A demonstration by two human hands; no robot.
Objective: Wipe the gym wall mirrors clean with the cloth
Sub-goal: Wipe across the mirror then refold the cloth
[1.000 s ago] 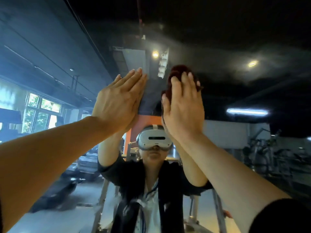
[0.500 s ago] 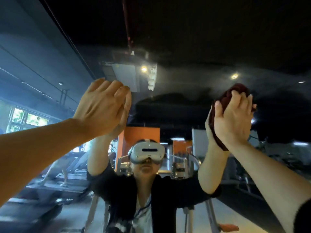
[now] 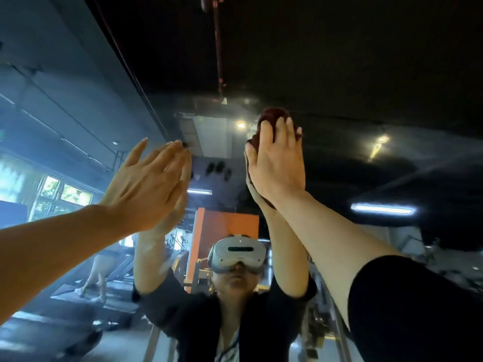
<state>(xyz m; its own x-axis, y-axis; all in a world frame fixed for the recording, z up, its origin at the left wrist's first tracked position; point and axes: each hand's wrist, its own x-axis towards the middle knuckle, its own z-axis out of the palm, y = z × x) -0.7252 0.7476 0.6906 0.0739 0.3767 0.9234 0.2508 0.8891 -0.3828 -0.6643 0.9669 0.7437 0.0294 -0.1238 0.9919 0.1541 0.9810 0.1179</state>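
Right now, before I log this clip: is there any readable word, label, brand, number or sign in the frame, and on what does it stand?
None can be read.
Headset reflected in the mirror: its dark front strip bears no legible brand or marking.
Orange panel in the reflection: plain, no text.
Cloth under the right hand: no tag visible.
Left hand: flat on the glass, bare.
Reflected gym machines: too blurred to show labels.

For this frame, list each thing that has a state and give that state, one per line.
Left hand: open, fingers straight, flat against the mirror.
Right hand: fingers straight, pressing the cloth to the glass.
Cloth: dark red, bunched under the right hand.
Mirror: hazy streaks near the cloth.
Ceiling strip light: on, seen in reflection.
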